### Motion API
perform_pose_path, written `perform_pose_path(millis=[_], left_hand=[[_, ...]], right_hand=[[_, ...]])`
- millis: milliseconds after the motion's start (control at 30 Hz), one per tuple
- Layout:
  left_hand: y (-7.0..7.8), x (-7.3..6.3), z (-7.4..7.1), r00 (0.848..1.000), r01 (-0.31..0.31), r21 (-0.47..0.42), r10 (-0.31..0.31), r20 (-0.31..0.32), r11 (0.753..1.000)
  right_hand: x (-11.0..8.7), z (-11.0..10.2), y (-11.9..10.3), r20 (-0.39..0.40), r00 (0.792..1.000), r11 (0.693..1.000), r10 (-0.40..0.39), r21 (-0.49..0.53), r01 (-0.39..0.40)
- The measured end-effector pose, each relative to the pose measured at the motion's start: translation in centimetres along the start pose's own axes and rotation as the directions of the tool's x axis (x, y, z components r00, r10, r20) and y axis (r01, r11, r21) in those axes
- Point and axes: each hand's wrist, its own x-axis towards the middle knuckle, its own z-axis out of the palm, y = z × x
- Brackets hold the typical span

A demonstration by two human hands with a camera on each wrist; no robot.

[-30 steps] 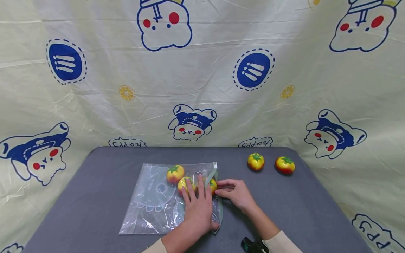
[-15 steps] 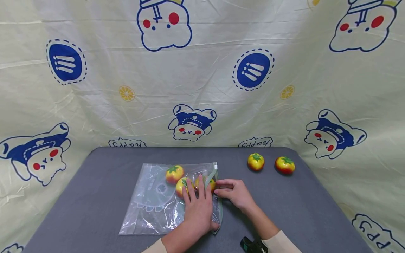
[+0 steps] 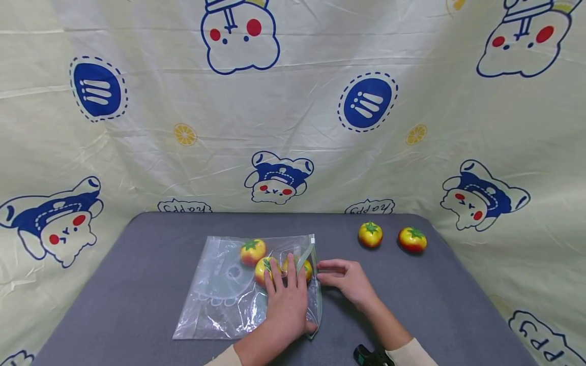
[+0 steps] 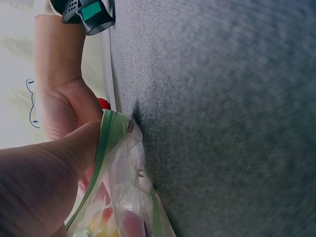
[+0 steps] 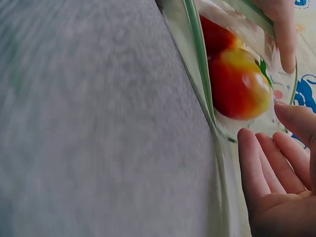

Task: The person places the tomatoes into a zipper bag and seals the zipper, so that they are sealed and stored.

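Observation:
A clear zip bag (image 3: pixel 220 315) with a green-edged mouth lies flat, its opening facing right. Inside are three yellow-and-red, tomato-like fruits with green leafy tops: one far (image 3: pixel 253 252), one in the middle (image 3: pixel 261 273), one just inside the mouth (image 3: pixel 308 271). My left hand (image 3: pixel 286 302) rests over the bag with fingers spread and straight; its thumb (image 4: pixel 81 143) is at the green edge in the left wrist view. My right hand (image 3: pixel 348 279) is at the mouth, fingers extended, holding nothing. Its fingertips (image 5: pixel 245 138) are near the closest fruit in the right wrist view.
Two more such fruits, one (image 3: pixel 370 235) left of the other (image 3: pixel 412 239), stand at the back right of the grey table (image 3: pixel 137 284). A printed curtain (image 3: pixel 293 117) hangs behind it. A black device (image 3: pixel 371 356) sits at my right wrist.
The fruit at the mouth and the middle one shifted slightly left, deeper into the bag. My right hand then drew back a little to the right. My left hand stays in place.

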Motion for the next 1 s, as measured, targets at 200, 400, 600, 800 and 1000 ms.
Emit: perform_pose_path(millis=[200, 400, 600, 800, 1000], left_hand=[[0.0, 0.0, -0.1, 1.000, -0.001, -0.012, 0.001, 0.014, 1.000], [0.0, -0.1, -0.1, 1.000, 0.003, -0.004, -0.003, 0.001, 1.000], [0.0, -0.2, 0.0, 1.000, 0.000, 0.007, 0.000, -0.004, 1.000], [0.0, -0.2, -0.1, 1.000, -0.001, 0.032, 0.001, 0.005, 0.999], [0.1, -0.4, -0.1, 1.000, -0.004, 0.044, 0.004, -0.002, 0.999]], right_hand=[[-0.1, -1.1, 0.2, -0.076, 0.997, 0.999, 0.003, -0.053, -0.007], [-0.4, -2.7, 0.1, -0.132, 0.991, 0.995, -0.027, -0.102, 0.014], [-0.5, -4.5, 0.4, -0.180, 0.982, 0.992, -0.060, -0.121, 0.039], [-0.6, -6.1, 0.3, -0.223, 0.972, 0.987, -0.078, -0.154, 0.044], [-0.5, -7.6, 0.4, -0.289, 0.952, 0.983, -0.096, -0.178, 0.045]])
